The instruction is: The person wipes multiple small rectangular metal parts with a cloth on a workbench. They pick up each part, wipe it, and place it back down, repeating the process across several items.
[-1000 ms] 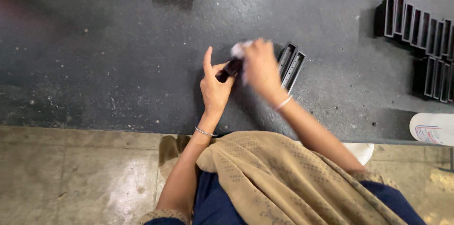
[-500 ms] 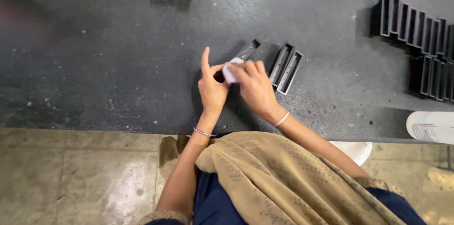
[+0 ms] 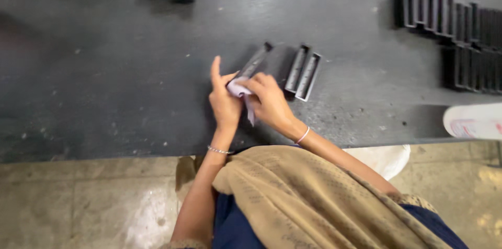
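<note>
Centrally, left hand (image 3: 225, 100) gripping dark bar (image 3: 254, 63), right hand (image 3: 269, 102) pinching white cloth (image 3: 238, 90).

A white cylindrical container (image 3: 473, 121) lies at the table's right edge — its label pale with reddish print (blurred, partly cropped).

Two hands were at work: the left hand (image 3: 225, 103) and the right hand (image 3: 269, 103). Between them sat one dark channel-shaped piece (image 3: 254, 63) and one pale cloth (image 3: 239, 90). Just right of the right hand lay two more dark channel pieces (image 3: 302, 72). Far right stood one long row of like pieces (image 3: 455, 19), too crowded to count. One white roll (image 3: 473, 121) lay at the counter (image 3: 104, 71) edge.
</note>
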